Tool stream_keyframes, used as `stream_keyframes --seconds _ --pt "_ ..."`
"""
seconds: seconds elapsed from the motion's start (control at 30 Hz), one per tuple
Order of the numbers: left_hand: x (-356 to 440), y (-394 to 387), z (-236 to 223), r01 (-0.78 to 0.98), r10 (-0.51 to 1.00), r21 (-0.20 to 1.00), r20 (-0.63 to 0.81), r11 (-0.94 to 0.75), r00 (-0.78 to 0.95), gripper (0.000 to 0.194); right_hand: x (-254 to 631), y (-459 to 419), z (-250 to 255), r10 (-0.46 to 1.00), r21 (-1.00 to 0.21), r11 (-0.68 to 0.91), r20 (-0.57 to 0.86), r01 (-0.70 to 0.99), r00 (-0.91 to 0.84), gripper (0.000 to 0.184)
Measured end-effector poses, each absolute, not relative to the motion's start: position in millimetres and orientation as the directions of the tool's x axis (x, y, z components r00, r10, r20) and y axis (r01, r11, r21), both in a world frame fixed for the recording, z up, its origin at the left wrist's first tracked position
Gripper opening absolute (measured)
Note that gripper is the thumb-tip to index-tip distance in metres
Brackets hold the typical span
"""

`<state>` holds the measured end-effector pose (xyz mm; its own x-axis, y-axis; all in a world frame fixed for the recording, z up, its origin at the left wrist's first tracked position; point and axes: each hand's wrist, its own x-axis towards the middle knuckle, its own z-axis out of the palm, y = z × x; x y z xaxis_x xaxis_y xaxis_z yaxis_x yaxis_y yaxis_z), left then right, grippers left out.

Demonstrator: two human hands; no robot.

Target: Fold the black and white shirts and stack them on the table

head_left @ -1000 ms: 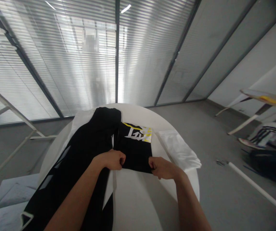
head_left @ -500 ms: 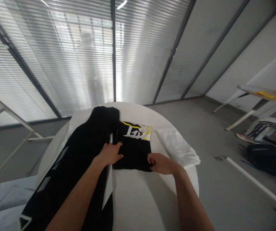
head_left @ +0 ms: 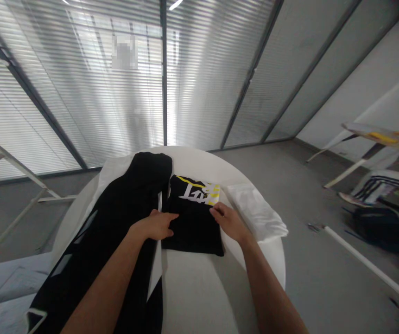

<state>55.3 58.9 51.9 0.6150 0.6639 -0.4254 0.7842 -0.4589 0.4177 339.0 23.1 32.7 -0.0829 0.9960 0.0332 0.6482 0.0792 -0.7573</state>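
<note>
A folded black T-shirt [head_left: 192, 232] with a white and yellow print lies on a round white table [head_left: 199, 287]. My left hand [head_left: 156, 226] rests at its left edge, index finger and thumb apart, holding nothing. At the right edge, just below the print, my right hand [head_left: 230, 221] has its fingers closed in a pinch on the fabric. Beside my left hand a large black garment [head_left: 116, 218] with white parts spreads across the table's left side and hangs over the front. My left forearm covers some of it.
A folded white garment [head_left: 256, 211] lies at the table's right edge. White metal frame bars [head_left: 15, 167] stand at the left, near papers [head_left: 15, 278]. On the right floor are a white pole [head_left: 369, 264] and a dark bag [head_left: 383, 227], below another table [head_left: 376, 132].
My right hand has moved up the shirt's right edge, from near its lower corner to just below the print. The lower right corner now lies flat and farther out. My left hand shifted slightly.
</note>
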Motion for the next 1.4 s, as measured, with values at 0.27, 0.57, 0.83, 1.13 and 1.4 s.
stream_keyframes --seconds 0.27,0.57,0.83,1.13,1.4 --pt "66 62 41 0.853 0.863 0.340 -0.179 -0.396 0.472 0.050 343 65 -12 0.891 -0.982 -0.120 -0.043 0.143 0.452 0.059" --pt "74 75 16 0.922 0.974 0.317 0.014 -0.220 0.228 0.030 341 71 -18 0.939 -0.996 -0.092 -0.080 0.019 0.336 0.067" --pt "71 76 17 0.920 0.976 0.332 0.011 -0.208 0.217 0.025 342 70 -16 0.929 -0.988 -0.138 -0.106 0.066 0.354 0.077" --pt "63 79 17 0.942 0.984 0.284 0.041 -0.178 0.174 0.024 346 72 -14 0.950 -0.988 -0.151 -0.149 -0.015 0.274 0.066" --pt "63 80 16 0.925 0.987 0.346 0.026 -0.155 0.156 0.022 351 68 -12 0.975 -0.979 -0.144 -0.166 -0.147 0.147 0.055"
